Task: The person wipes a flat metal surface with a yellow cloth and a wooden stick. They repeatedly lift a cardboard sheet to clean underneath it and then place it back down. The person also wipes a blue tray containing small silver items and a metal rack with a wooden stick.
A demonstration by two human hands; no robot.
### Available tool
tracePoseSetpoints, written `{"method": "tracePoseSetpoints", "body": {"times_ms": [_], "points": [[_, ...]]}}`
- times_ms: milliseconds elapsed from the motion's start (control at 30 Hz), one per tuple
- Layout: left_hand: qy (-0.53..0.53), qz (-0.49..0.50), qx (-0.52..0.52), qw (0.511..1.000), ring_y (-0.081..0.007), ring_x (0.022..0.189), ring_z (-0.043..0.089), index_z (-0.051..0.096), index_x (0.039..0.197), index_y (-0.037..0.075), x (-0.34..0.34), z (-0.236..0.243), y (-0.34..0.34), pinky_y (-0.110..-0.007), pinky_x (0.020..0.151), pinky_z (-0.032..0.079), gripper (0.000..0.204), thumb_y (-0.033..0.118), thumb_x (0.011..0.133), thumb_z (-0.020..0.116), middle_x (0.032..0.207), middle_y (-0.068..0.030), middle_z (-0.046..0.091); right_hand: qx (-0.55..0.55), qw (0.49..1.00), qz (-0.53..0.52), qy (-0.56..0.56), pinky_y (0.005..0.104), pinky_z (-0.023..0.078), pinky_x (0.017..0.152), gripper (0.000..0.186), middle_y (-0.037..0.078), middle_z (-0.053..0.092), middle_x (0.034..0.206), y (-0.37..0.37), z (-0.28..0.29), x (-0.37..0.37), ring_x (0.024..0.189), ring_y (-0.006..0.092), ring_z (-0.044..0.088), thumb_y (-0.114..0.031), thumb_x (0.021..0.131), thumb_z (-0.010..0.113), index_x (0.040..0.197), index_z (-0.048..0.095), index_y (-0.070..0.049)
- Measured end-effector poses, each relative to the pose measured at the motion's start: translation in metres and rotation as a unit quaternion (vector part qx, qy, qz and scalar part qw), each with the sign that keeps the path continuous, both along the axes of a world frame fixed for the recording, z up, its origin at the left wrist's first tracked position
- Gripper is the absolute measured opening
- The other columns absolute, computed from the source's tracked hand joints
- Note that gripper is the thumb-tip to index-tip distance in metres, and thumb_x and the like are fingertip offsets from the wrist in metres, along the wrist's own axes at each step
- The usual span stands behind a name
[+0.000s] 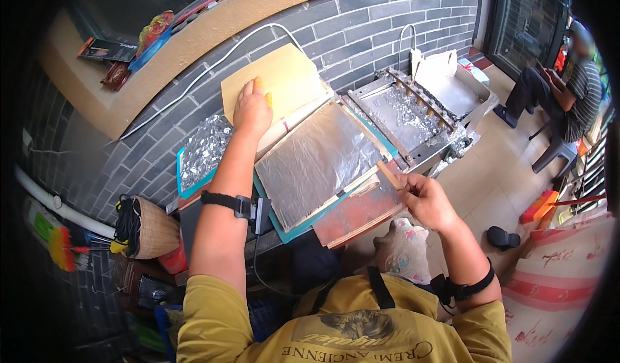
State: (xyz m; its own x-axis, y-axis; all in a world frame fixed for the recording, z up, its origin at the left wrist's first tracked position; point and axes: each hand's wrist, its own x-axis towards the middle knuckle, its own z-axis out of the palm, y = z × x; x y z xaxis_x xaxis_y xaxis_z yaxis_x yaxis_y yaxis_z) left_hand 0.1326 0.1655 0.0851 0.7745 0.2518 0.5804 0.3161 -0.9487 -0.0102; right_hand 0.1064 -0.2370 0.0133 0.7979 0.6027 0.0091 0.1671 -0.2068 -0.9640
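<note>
Left hand [252, 112]: fingers slightly parted, resting on a tan paper sheet [284, 79]; right hand [424, 199]: fingers pinching a flat wood-brown strip [389, 176], best held lightly.

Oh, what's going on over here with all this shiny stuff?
A person's left hand rests on a tan rectangular paper sheet, while the right hand holds a flat, light-brown strip. Between the hands lies a wrinkled silver foil-like sheet. Beyond the left forearm, loose silver scraps fill a teal-rimmed tray.
</note>
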Motion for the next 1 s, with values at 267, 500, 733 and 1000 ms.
{"method": "tracePoseSetpoints", "body": {"times_ms": [267,500,733,1000], "points": [[-0.006,-0.02,0.034,0.999,-0.0304,0.102,0.061,0.063,0.113,0.006,-0.011,-0.007,0.019,-0.037,0.088,0.05,0.029,0.017,0.087,0.057,0.114,-0.0133,0.063,0.007,0.998,-0.012,0.057,0.0257,0.041,0.054,0.03,-0.002,0.051,0.07,-0.009,0.009,-0.008,0.061,0.0066,0.046,-0.002,0.084,0.059,0.113,0.062,0.002],[-0.064,0.034,0.026,0.997,-0.0309,0.08,0.066,0.069,0.097,0.01,-0.025,0.017,0.004,-0.04,0.071,0.053,0.018,0.014,0.082,0.061,0.095,-0.0103,0.067,0.005,0.999,-0.002,0.043,0.0232,0.039,0.051,0.029,-0.001,0.053,0.069,-0.012,0.011,-0.012,0.057,0.0056,0.047,-0.002,0.086,0.057,0.115,0.061,0.002],[-0.087,-0.064,-0.061,0.992,-0.0329,0.081,0.065,0.068,0.104,0.01,-0.021,0.012,0.016,-0.04,0.073,0.052,0.026,0.007,0.08,0.057,0.096,-0.0141,0.067,-0.006,1.0,0.001,0.026,0.0239,0.039,0.05,0.029,-0.001,0.053,0.067,-0.013,0.007,-0.012,0.056,0.0056,0.046,-0.003,0.085,0.058,0.114,0.061,0.002],[-0.063,-0.106,-0.152,0.981,-0.0341,0.102,0.061,0.062,0.116,0.003,-0.068,0.017,-0.054,-0.039,0.089,0.048,0.032,0.006,0.086,0.052,0.11,-0.0215,0.062,0.002,1.0,0.013,0.027,0.022,0.036,0.046,0.028,-0.002,0.051,0.066,-0.019,0.011,-0.019,0.052,0.0047,0.045,-0.001,0.087,0.056,0.114,0.06,0.001]]}}
